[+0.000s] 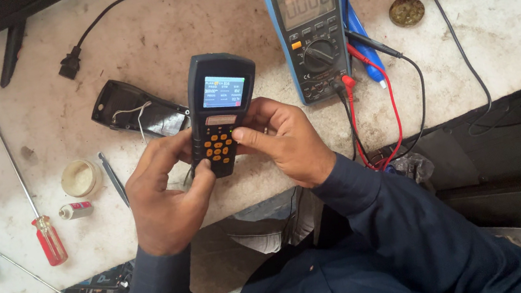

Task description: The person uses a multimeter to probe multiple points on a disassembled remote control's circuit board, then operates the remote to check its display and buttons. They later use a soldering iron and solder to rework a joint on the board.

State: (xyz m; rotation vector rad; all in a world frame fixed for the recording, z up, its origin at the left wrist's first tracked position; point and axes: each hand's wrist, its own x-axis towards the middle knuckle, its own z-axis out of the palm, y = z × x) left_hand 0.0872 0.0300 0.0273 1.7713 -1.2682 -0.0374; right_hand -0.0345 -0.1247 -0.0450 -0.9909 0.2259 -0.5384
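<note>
- Dark blue sleeves fill the lower middle of the frame, and both hands rise from them to meet at the centre.
- Left hand (164,201), lower centre-left, is curled around the bottom end of the handheld meter (220,112), thumb laid on the lower keys; a firm cradle here looks wise so the unit does not rock under presses.
- Right hand (283,140), just right of centre, clasps the meter's right edge, its thumb tip pressed on the orange keypad (217,146) beside a small green light. Pressing one key at a time with the thumb pad seems the safest way.
- That meter sits tilted in the middle of the frame, lit screen (222,91) facing up; holding this tilt should keep the readout legible.
- Behind it on the tabletop (148,41) lies a black back cover (137,108) with white wires, centre-left.
- Left of frame: red-handled screwdriver (46,236), tweezers (113,178), small round tin (79,177).
- Upper right: blue multimeter (311,27) with red and black leads (391,104) trailing near the right wrist; keeping clear of them avoids a snag.
</note>
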